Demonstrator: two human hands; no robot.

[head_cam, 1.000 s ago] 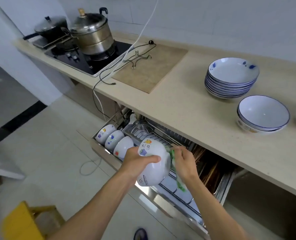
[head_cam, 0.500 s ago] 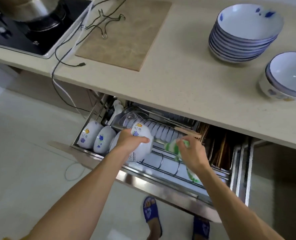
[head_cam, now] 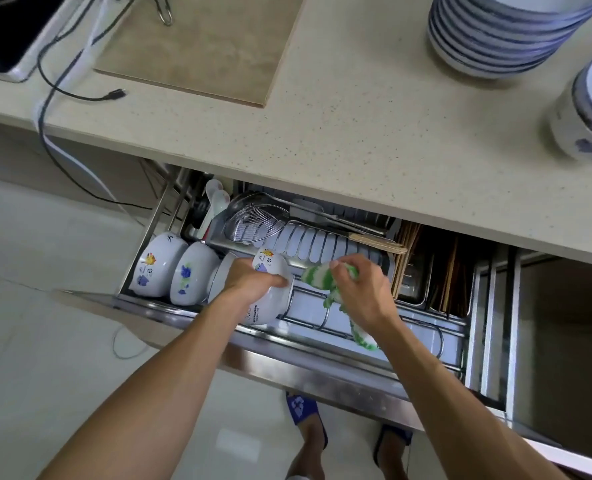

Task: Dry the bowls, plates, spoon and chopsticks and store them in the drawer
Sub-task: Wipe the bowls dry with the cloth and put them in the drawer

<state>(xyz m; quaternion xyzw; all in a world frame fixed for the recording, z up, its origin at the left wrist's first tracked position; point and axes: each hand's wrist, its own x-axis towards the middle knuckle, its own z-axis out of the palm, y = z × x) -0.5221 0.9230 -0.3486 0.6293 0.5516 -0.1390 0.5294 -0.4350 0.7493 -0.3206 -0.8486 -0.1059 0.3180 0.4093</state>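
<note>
Left hand (head_cam: 253, 284) gripped a white bowl (head_cam: 270, 296) on edge, lowering it into the drawer (head_cam: 322, 372) rack beside the stored bowls (head_cam: 177, 268), presumably to save space. Right hand (head_cam: 360, 292) clutched the green cloth (head_cam: 322, 277) clear. Plates (head_cam: 502, 39) waited on the table (head_cam: 339, 133).

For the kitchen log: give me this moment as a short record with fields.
left hand: grips a white bowl, lowering it into the drawer rack
right hand: holds a green and white cloth
bowls in drawer: three on edge, at the left end
counter: plate stack, blue-rimmed bowl
chopsticks: right compartment
</note>
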